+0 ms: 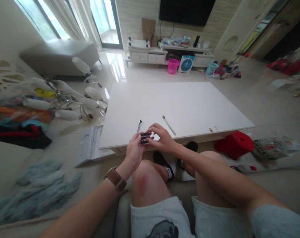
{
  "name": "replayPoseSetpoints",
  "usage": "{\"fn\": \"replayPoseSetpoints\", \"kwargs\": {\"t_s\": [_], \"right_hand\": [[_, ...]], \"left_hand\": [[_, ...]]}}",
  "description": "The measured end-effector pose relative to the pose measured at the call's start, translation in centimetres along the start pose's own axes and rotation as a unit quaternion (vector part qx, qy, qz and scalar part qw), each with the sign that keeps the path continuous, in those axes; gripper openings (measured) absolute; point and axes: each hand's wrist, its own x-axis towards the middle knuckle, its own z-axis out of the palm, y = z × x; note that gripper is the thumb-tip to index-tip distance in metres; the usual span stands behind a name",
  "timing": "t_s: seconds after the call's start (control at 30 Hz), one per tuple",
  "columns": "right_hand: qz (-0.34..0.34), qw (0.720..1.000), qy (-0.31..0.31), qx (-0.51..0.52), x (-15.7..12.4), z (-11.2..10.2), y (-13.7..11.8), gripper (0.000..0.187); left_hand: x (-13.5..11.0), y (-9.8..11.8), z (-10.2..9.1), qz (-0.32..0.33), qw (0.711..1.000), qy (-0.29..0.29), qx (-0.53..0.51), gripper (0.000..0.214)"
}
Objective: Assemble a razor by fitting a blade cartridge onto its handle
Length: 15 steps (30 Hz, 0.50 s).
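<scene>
A small dark block with pale stripes across it (145, 138) is held over the table's near edge; its exact kind is too small to make out. My left hand (135, 150) grips it from the left side. At its right side, the thumb and fingers of my right hand (162, 137) are curled around and touch it. Just beyond my left hand lies a slim grey tool with a black angled head (139, 125), its lower end near my fingers. A white pen-like stick with a dark end (169, 125) rests on the white table (150, 99), beyond my right hand.
Two small bits (210, 129) lie near the table's right front edge. An open white box (90, 145) stands on the floor at the left, near a lamp with several white shades (68, 99). A red roll (235, 144) and a plastic bag (274, 148) sit at the right.
</scene>
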Motion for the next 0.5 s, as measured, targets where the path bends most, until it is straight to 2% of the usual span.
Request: {"fn": "replayPoseSetpoints", "kwargs": {"t_s": [0.2, 0.33, 0.5], "right_hand": [[-0.032, 0.999, -0.019, -0.011, -0.10, 0.24, 0.33, 0.035], [-0.035, 0.999, -0.032, -0.018, -0.12, 0.36, 0.53, 0.040], [-0.042, 0.999, 0.015, -0.030, 0.01, 0.20, 0.47, 0.041]], "left_hand": [[-0.05, 0.19, 0.08, 0.003, 1.000, 0.009, 0.018, 0.015], [0.06, 0.10, 0.02, 0.016, 1.000, 0.008, 0.015, 0.017], [0.05, 0.12, 0.05, 0.013, 1.000, 0.005, 0.009, 0.026]]}}
